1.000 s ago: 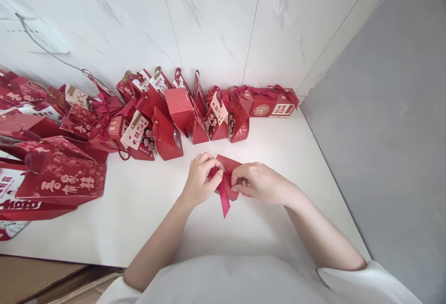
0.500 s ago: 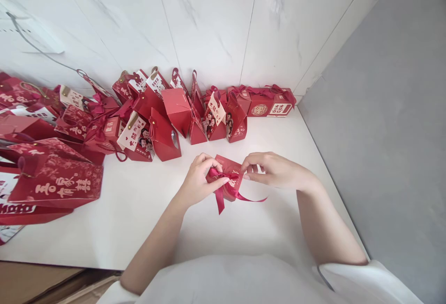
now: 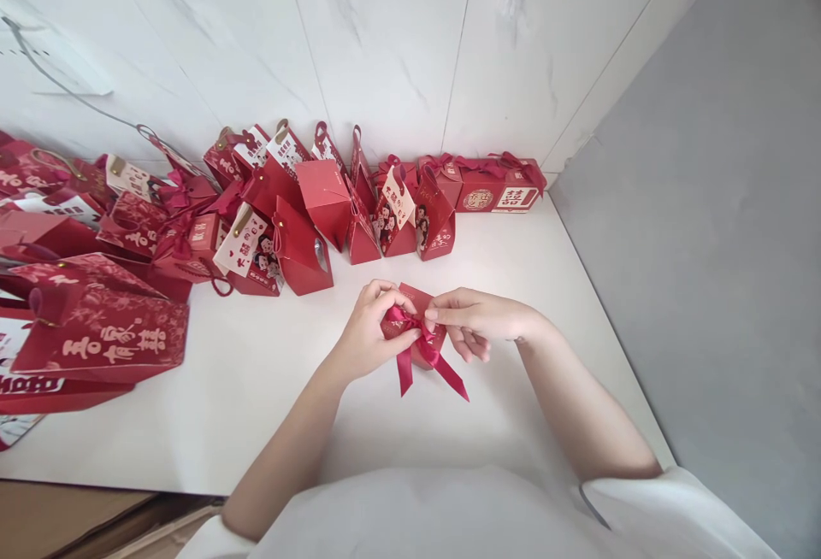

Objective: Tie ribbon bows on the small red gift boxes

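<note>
Red box [image 3: 416,297], left hand [image 3: 370,332], right hand [image 3: 480,320] flanking

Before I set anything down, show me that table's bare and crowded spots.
The white tabletop is bare between the right hand and smooth grey panel, and between the left hand and large red printed paper bag. Crowded: the left end and along the marbled white wall, packed with red paper gift boxes.
</note>
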Motion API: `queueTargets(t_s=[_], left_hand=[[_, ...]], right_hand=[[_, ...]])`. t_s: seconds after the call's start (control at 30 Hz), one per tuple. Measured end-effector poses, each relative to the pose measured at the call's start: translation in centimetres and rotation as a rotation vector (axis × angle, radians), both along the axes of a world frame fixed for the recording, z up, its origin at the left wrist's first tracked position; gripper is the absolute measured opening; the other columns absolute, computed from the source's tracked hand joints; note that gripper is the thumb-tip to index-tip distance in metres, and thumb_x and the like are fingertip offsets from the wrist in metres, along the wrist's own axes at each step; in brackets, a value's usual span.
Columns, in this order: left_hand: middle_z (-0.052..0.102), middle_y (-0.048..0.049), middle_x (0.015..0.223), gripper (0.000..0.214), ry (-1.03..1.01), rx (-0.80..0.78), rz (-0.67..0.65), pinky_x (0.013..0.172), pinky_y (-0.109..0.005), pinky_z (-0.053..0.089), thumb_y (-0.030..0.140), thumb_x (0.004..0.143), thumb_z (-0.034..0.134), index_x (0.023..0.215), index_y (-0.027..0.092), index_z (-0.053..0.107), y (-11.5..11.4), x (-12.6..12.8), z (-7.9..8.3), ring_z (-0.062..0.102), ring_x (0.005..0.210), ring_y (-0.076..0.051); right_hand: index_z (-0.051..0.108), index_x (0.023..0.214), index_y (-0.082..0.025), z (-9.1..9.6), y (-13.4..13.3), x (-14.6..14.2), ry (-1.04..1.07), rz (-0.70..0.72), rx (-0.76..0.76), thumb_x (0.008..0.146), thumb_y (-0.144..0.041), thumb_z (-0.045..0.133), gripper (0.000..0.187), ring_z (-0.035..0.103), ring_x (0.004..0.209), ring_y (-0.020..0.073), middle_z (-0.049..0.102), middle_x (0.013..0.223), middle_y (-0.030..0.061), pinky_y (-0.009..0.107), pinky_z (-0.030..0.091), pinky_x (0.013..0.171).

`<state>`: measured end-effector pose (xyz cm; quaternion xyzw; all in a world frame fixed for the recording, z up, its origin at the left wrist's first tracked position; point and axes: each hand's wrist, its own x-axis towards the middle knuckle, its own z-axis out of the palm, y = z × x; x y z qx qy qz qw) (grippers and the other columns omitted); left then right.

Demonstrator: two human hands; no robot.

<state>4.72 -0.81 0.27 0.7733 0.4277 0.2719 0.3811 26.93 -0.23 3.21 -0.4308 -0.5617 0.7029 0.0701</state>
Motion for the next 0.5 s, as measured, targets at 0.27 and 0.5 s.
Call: queueTargets(t_s=[0.27, 0.5], left_hand=[[0.042, -0.0070, 0.128, 0.020, -0.044, -0.074, -0.025, 0.102, -0.041, 0.046, 0.021, 0.079, 0.066, 0.097, 0.024, 0.057, -0.06, 0.08, 0.01, 0.047, 0.125, -0.024], [0.039, -0.0062, 0.131, 0.014, -0.079, -0.110, -0.048, 0.103, -0.041, 0.048, 0.028, 0.083, 0.063, 0.095, 0.023, 0.057, 0.07, 0.04, -0.22, 0.046, 0.126, -0.024]], right_hand=[[0.059, 0.089, -0.017, -0.16, -0.16, 0.07, 0.025, 0.030, 0.009, 0.092, -0.055, 0.047, 0.041, 0.055, 0.036, 0.0094, 0.067, 0.053, 0.0009, 0.017, 0.038, 0.037], [0.066, 0.104, -0.018, -0.20, -0.07, 0.49, 0.122, 0.005, 0.139, 0.094, -0.049, 0.048, 0.038, 0.058, 0.042, 0.0082, 0.070, 0.066, 0.0018, 0.018, 0.037, 0.040]])
